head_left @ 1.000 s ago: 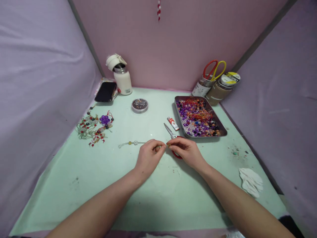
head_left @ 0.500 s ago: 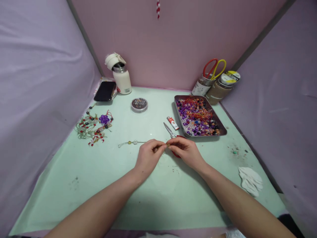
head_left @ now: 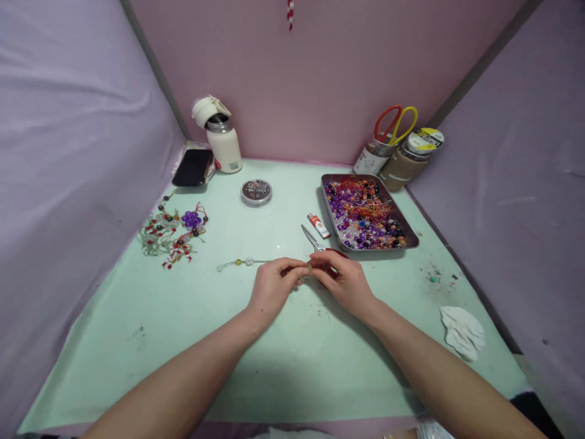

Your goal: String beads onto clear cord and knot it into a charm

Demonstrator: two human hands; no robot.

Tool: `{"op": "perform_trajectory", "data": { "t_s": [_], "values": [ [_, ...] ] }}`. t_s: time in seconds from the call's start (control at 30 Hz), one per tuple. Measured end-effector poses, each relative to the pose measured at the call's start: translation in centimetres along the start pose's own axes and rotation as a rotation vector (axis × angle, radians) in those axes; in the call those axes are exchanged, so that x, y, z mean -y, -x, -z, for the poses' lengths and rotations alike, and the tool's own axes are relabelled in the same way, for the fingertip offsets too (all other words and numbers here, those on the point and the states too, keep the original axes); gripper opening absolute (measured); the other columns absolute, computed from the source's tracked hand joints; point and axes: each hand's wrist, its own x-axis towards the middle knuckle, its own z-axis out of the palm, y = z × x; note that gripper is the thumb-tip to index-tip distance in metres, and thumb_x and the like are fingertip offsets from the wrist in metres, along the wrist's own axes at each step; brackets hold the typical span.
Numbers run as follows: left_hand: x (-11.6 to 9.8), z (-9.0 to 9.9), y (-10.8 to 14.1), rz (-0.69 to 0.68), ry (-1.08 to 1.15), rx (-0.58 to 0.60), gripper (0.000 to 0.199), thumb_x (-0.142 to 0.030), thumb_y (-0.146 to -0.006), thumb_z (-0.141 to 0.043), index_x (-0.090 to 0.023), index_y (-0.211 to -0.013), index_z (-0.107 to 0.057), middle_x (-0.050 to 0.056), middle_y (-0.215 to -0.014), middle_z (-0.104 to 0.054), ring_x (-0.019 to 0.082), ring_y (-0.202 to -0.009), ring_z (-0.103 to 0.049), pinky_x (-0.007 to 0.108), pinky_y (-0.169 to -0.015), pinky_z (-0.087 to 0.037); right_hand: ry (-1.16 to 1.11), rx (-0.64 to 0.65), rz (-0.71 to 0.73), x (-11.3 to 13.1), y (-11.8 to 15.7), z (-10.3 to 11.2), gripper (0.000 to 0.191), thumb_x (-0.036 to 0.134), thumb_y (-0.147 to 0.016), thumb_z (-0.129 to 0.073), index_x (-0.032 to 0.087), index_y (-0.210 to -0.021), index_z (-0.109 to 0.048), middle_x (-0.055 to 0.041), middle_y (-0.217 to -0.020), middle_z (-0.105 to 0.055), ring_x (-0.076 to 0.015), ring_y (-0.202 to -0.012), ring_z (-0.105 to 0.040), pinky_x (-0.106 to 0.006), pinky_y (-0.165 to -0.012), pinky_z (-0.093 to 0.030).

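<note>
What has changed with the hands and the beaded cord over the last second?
Very little. The right hand has edged slightly left, so its fingertips now meet those of the left hand over the small amber bead. Both keep their pinch grip on the thin beaded cord, which lies in the same place on the pale green table. The red-handled scissors and metal bead tray have not moved.

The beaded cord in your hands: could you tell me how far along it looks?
Done: a pile of finished charms lies at the left. In hand: the left hand and right hand pinch the beaded cord, which carries a few beads. Left: the bead tray holds many loose beads.
</note>
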Motion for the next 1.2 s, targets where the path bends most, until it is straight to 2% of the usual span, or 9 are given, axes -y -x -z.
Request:
{"op": "perform_trajectory", "data": {
  "t_s": [0.23,0.4,0.53,0.67,0.77,0.87,1.03,1.2],
  "values": [
    [-0.2,0.0,-0.3,0.037,0.09,0.065,0.021,-0.032,-0.07,-0.07,-0.015,-0.083,-0.072,0.004,-0.074,-0.071,0.012,-0.06,-0.06,0.026,-0.06,-0.05,0.097,0.001,0.065,-0.3,-0.1,0.1,0.018,0.029,-0.086,-0.062,0.023,-0.103,-0.064,-0.0055,-0.093,-0.071,-0.0185,-0.081,-0.067,-0.033,-0.076,-0.053],
    [-0.5,0.2,-0.4,0.055,0.136,0.103,0.022,-0.034,-0.069,-0.071,-0.015,-0.078,-0.07,0.003,-0.067,-0.066,0.012,-0.06,-0.057,0.025,-0.058,-0.047,0.131,-0.021,0.102,0.3,-0.3,0.4,0.011,0.03,-0.085,-0.065,0.022,-0.092,-0.064,-0.0043,-0.082,-0.067,-0.018,-0.076,-0.062,-0.031,-0.071,-0.05],
    [-0.4,0.2,-0.5,0.056,0.147,0.084,0.022,-0.035,-0.068,-0.071,-0.015,-0.077,-0.07,0.002,-0.063,-0.065,0.012,-0.059,-0.056,0.025,-0.057,-0.047,0.129,-0.008,0.138,0.7,-0.5,0.6,0.01,0.032,-0.086,-0.063,0.022,-0.087,-0.063,-0.0037,-0.077,-0.063,-0.0181,-0.074,-0.059,-0.032,-0.069,-0.047],
    [-0.4,0.2,-0.5,0.037,0.138,0.05,0.023,-0.036,-0.069,-0.071,-0.015,-0.078,-0.071,0.002,-0.064,-0.065,0.012,-0.06,-0.056,0.025,-0.057,-0.046,0.128,0.004,0.154,0.7,-0.6,0.6,0.006,0.027,-0.088,-0.059,0.022,-0.087,-0.063,-0.0044,-0.08,-0.064,-0.018,-0.076,-0.058,-0.033,-0.071,-0.046],
    [-0.6,0.2,-0.5,0.039,0.127,0.047,0.024,-0.036,-0.068,-0.071,-0.014,-0.078,-0.071,0.002,-0.063,-0.064,0.012,-0.059,-0.055,0.025,-0.056,-0.045,0.142,0.023,0.166,0.7,-0.5,0.5,0.011,0.023,-0.09,-0.054,0.022,-0.082,-0.061,-0.0035,-0.078,-0.064,-0.0173,-0.075,-0.057,-0.032,-0.072,-0.045],
    [-0.8,0.3,-0.4,0.041,0.124,0.057,0.023,-0.035,-0.069,-0.071,-0.014,-0.078,-0.071,0.001,-0.062,-0.063,0.011,-0.057,-0.054,0.024,-0.056,-0.044,0.174,0.018,0.151,0.7,-0.5,0.5,0.014,0.021,-0.09,-0.051,0.021,-0.078,-0.059,-0.0024,-0.074,-0.061,-0.0165,-0.072,-0.055,-0.03,-0.07,-0.043],
    [-1.1,0.5,-0.3,0.037,0.14,0.027,0.027,-0.038,-0.068,-0.072,-0.014,-0.079,-0.07,0.001,-0.064,-0.063,0.011,-0.057,-0.053,0.024,-0.055,-0.043,0.294,-0.061,0.075,0.4,-0.6,0.8,0.013,0.017,-0.086,-0.052,0.021,-0.073,-0.055,-0.0017,-0.071,-0.057,-0.0165,-0.071,-0.052,-0.029,-0.068,-0.041],
    [-1.0,0.9,-0.6,0.027,0.154,0.005,0.029,-0.04,-0.069,-0.072,-0.014,-0.082,-0.071,0.002,-0.066,-0.062,0.01,-0.058,-0.052,0.023,-0.055,-0.041,0.436,-0.041,0.058,0.0,-0.7,0.9,0.014,0.016,-0.085,-0.052,0.021,-0.072,-0.054,-0.0023,-0.071,-0.057,-0.0177,-0.072,-0.052,-0.03,-0.068,-0.039]
  ]
}}
